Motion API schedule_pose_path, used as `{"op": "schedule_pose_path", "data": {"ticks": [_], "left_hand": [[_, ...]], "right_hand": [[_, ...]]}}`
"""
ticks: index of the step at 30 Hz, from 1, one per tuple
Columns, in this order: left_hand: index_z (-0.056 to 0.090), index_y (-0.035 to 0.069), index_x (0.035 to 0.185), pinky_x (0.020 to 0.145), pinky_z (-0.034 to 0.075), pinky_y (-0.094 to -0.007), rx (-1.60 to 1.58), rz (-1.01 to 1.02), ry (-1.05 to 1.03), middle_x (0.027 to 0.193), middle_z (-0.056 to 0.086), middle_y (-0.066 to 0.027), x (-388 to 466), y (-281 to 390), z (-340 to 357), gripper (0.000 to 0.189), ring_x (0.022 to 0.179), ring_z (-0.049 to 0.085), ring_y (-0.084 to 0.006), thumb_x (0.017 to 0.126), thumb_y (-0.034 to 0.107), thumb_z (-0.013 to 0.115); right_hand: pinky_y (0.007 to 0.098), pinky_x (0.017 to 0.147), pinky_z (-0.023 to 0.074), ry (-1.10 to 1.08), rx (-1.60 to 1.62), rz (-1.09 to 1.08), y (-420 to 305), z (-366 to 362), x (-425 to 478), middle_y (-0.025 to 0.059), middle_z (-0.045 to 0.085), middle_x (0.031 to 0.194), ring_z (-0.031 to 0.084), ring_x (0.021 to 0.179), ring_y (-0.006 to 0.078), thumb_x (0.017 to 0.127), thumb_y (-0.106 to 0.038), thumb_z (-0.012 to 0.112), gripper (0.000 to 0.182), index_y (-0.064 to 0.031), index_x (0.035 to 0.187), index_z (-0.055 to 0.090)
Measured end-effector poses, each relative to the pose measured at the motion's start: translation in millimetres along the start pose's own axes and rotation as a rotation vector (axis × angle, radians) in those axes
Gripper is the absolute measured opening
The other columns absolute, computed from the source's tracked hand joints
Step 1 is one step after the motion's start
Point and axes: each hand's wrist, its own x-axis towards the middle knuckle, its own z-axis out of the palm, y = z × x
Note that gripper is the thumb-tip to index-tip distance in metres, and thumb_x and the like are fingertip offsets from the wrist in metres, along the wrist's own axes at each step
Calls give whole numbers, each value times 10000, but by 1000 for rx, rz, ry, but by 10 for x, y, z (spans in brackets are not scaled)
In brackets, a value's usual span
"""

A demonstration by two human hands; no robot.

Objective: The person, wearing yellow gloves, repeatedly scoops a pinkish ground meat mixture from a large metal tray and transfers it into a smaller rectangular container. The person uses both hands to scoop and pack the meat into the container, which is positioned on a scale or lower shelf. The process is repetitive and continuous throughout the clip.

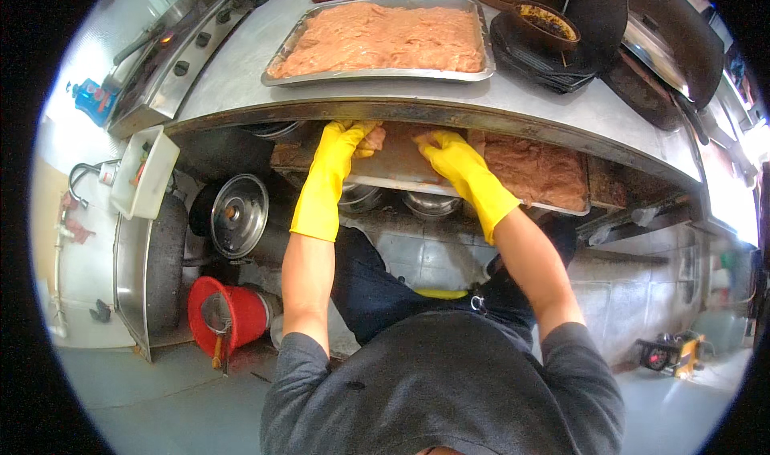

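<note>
Both my hands wear yellow rubber gloves and reach under the edge of a metal counter (pixel 240 88). My left hand (pixel 355 139) is closed around a small lump of raw meat (pixel 376 139), above a flat metal tray (pixel 385 169) on the lower shelf. My right hand (pixel 436 145) is at the same tray, fingers bent near its back part; the counter edge and shadow partly hide what lies at the fingertips. To the right of it, a second tray holds a layer of raw meat (pixel 535 169). On the counter stands a metal tray (pixel 379 79) filled with pale ground or marinated meat (pixel 385 37).
A gas stove (pixel 162 76) and a white plastic bin (pixel 159 172) are at the left. Below them are a steel sink (pixel 132 268), a pot lid (pixel 239 214) and a red bucket (pixel 240 316). Black plates with a brown bowl (pixel 547 24) stand at the upper right.
</note>
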Motion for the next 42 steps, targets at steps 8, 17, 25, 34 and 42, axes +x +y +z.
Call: {"op": "schedule_pose_path", "data": {"ticks": [8,17,25,34,42], "left_hand": [[604,4,1130,612,555,-270,-119,-110,-144,885,693,-81,36,-62,290,325,742,676,-162,916,248,622],[671,20,1050,591,539,-246,14,-6,-74,860,692,-56,-48,-242,393,227,652,632,-117,908,195,644],[636,-23,1061,622,555,-297,52,-29,-38,896,683,-120,-33,-216,434,289,672,659,-179,923,230,613],[617,-2,1173,671,561,-296,-93,-57,-170,892,681,-108,-89,-151,465,347,700,647,-173,936,249,574],[578,-60,1154,575,533,-257,24,-10,-186,895,690,-150,-82,-163,317,301,629,652,-170,935,134,507]], "right_hand": [[337,769,533,-130,1071,-23,21,150,131,124,612,1101,612,947,217,852,-37,607,322,-7,1170,572],[348,696,551,131,825,91,-121,5,23,170,614,1101,620,915,240,870,-51,622,323,16,1181,565],[325,632,532,-101,1065,142,-55,15,27,127,639,1024,632,849,230,876,-89,654,281,-12,1136,581],[333,643,534,-69,1018,242,101,-105,93,144,640,1008,624,770,230,944,-170,582,247,8,1116,580],[383,702,542,-180,1104,114,-156,81,-122,101,638,983,624,862,234,915,-191,613,264,-25,1120,608]]}}
